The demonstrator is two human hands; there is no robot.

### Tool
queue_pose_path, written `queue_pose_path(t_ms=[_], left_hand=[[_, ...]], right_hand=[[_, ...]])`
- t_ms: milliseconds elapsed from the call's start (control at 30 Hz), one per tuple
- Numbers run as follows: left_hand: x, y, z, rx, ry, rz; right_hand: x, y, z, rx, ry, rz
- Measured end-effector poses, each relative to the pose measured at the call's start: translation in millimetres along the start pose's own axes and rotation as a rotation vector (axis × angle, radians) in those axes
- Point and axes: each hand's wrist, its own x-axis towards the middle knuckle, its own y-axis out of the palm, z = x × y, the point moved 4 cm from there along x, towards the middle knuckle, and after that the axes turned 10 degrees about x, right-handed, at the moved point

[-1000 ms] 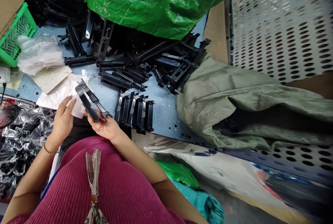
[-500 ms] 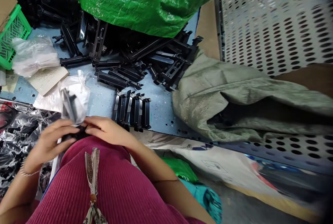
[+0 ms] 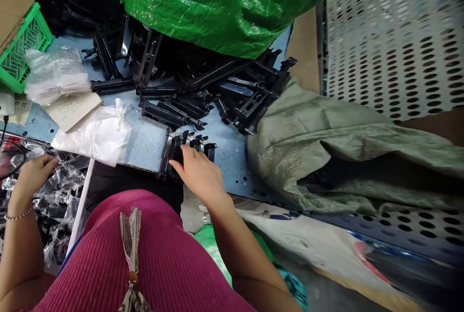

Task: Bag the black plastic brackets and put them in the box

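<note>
My left hand [image 3: 36, 174] is over the bin of clear-bagged black parts [image 3: 60, 203] at the lower left. Its fingers are curled together, and I cannot make out what, if anything, is in them. My right hand [image 3: 200, 172] reaches to the row of upright black brackets [image 3: 209, 151] at the table's front edge. Its thumb and fingers close around a black bracket [image 3: 176, 149] near the row's left end. Part of the row is hidden behind the hand. A stack of clear plastic bags [image 3: 96, 133] lies between my hands, left of the row.
More loose black brackets [image 3: 165, 114] lie heaped on the blue table [image 3: 147, 145]. Behind them hangs a green sack [image 3: 217, 7]. A grey-green sack [image 3: 290, 133] slumps at the right beside a perforated metal panel [image 3: 391, 46]. A green basket [image 3: 27, 46] stands at the left.
My hands have parted from in front of my body. The left moved left over the bin, and the right moved right to the bracket row. The bagged black part is gone from between them.
</note>
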Motion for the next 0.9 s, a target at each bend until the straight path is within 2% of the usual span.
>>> queue_pose_path(t_ms=[67, 133, 200, 233, 300, 400, 467, 533, 633, 700, 800, 900], left_hand=[[-4, 13.1, -60, -0.140, 0.117, 0.030], [-1, 26.4, -119, -0.153, 0.272, -0.100], [9, 41.6, -157, -0.029, 0.351, -0.228], [16, 48.6, -166, 0.014, 0.369, -0.245], [30, 56.7, -165, -0.032, 0.387, -0.184], [43, 51.2, -142, -0.331, 0.377, -0.078], [44, 43.8, -132, -0.486, 0.340, -0.063], [42, 39.4, -133, -0.545, 0.318, -0.067], [34, 35.9, -145, -0.529, 0.341, -0.095], [28, 29.4, -146, -0.480, 0.334, -0.191], [18, 16.9, -140, -0.311, 0.377, -0.367], [17, 18.2, -138, -0.074, 0.534, -0.359]], right_hand=[[-4, 6, 10, 0.007, -0.046, -0.022], [-5, 15, 16, 0.061, -0.069, -0.003], [-4, 23, 14, 0.165, -0.042, 0.040], [-3, 26, 10, 0.240, -0.016, 0.061], [0, 29, 1, 0.479, 0.011, 0.096], [5, 30, 1, 1.102, -0.066, 0.186], [12, 29, 17, 1.527, -0.119, 0.284], [23, 30, 43, 1.815, -0.133, 0.403], [45, 41, 85, 1.994, -0.126, 0.576], [58, 51, 100, 2.013, -0.079, 0.610], [65, 61, 96, 2.022, 0.009, 0.527], [53, 61, 81, 2.084, 0.004, 0.472]])
